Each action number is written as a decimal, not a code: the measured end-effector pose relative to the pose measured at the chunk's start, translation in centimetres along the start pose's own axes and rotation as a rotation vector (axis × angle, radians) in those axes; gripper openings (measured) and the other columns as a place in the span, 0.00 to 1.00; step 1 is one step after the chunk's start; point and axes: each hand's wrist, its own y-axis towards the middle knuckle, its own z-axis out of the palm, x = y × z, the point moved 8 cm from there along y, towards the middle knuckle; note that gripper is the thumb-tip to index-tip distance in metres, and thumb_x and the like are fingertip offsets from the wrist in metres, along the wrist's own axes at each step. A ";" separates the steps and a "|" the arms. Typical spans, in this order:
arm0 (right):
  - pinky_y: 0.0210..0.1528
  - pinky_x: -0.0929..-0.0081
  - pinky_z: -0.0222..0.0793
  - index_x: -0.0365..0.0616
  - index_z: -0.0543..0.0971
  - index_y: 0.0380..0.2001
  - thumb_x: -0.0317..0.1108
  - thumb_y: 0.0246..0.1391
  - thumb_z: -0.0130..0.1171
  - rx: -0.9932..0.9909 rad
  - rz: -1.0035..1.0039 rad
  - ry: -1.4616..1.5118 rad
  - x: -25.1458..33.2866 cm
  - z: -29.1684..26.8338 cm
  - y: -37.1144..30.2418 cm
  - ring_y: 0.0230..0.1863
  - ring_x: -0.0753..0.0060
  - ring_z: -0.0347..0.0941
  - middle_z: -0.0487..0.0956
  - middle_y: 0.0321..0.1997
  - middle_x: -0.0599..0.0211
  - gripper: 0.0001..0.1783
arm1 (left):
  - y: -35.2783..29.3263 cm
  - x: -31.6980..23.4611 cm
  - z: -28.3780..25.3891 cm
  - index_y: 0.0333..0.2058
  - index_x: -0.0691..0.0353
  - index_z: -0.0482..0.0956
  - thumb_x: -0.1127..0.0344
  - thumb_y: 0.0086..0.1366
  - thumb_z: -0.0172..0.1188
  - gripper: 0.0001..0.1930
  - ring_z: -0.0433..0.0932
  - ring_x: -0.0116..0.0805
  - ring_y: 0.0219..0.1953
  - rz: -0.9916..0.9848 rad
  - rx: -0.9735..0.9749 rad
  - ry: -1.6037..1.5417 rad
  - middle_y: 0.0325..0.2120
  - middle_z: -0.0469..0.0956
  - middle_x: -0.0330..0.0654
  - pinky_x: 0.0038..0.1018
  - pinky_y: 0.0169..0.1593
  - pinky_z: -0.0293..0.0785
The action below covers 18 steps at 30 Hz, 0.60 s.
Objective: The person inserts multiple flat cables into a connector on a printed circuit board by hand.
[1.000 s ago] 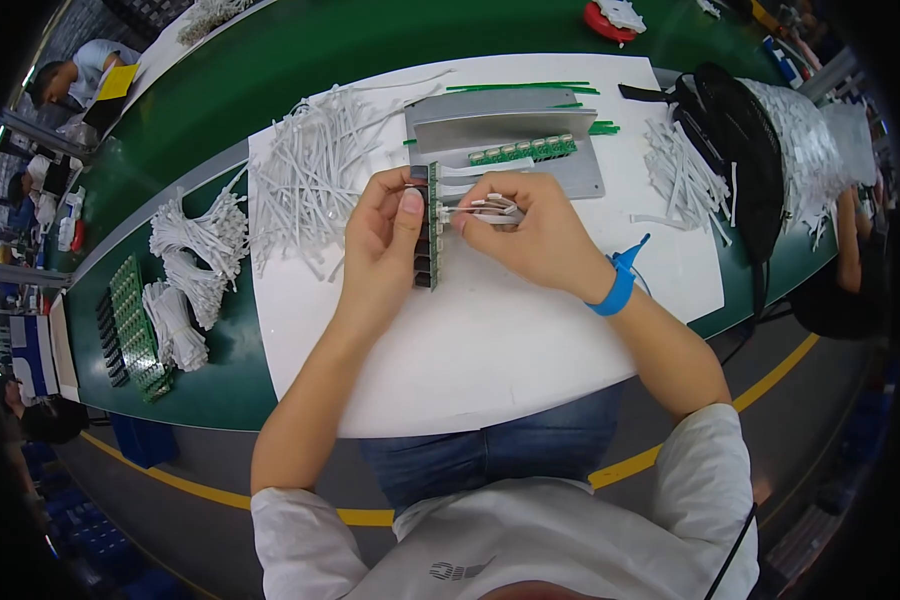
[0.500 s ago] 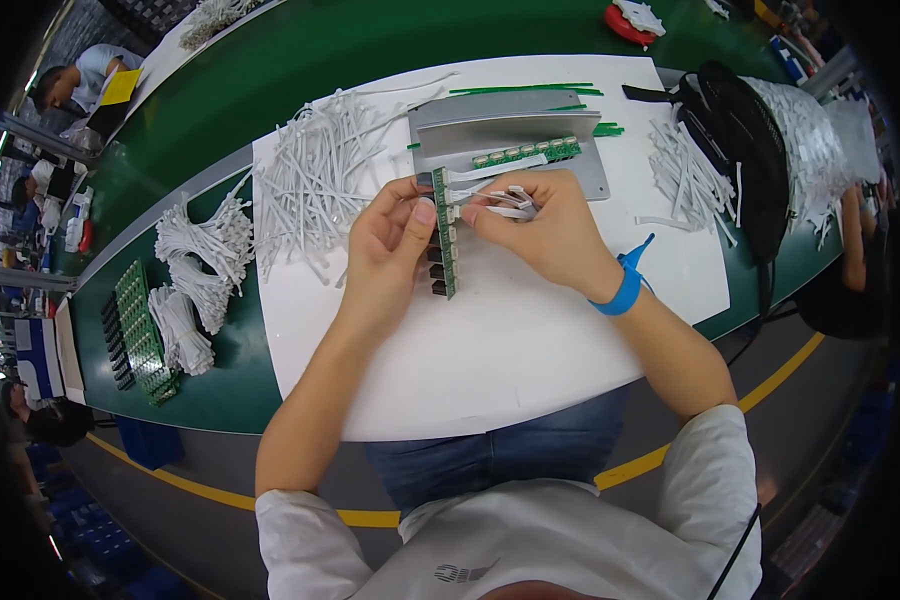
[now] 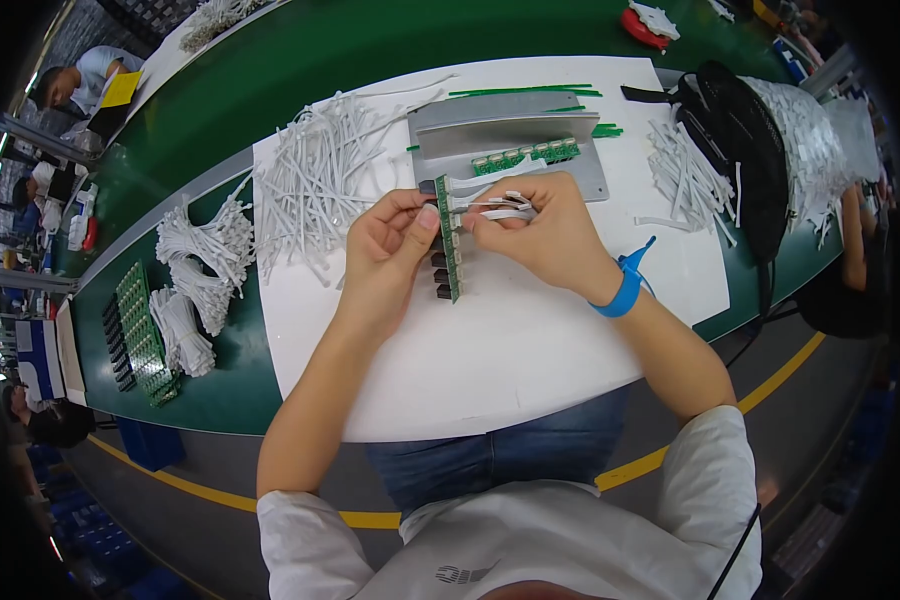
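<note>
Thumb and fingers of the left hand (image 3: pixel 392 240) pinch the upper part of a narrow green circuit board (image 3: pixel 449 240), held above the white sheet (image 3: pixel 470 380), its black blocks (image 3: pixel 442 276) facing left. Opposite, I see the right hand (image 3: pixel 545 225), fingertips pressed together on white cables (image 3: pixel 511 208) close against the board. 1 second ago the board stood straighter; now its lower end has swung rightward. Just beyond, a 2nd green board (image 3: pixel 525 157) lies on a grey metal bracket (image 3: pixel 505 130), a tangled cable pile (image 3: pixel 320 165) to its left. Farther off, a red round thing (image 3: pixel 642 30) has slid rightward
</note>
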 end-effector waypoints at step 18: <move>0.33 0.90 0.68 0.35 0.82 0.28 0.25 0.45 0.63 0.111 0.006 -0.068 0.1 -0.1 0.3 0.29 0.90 0.70 0.79 0.25 0.73 0.05 | -0.2 0.6 -0.1 0.45 0.70 0.74 0.70 0.65 0.59 0.12 0.76 0.23 0.37 -0.044 -0.056 -0.009 0.37 0.79 0.40 0.18 0.44 0.71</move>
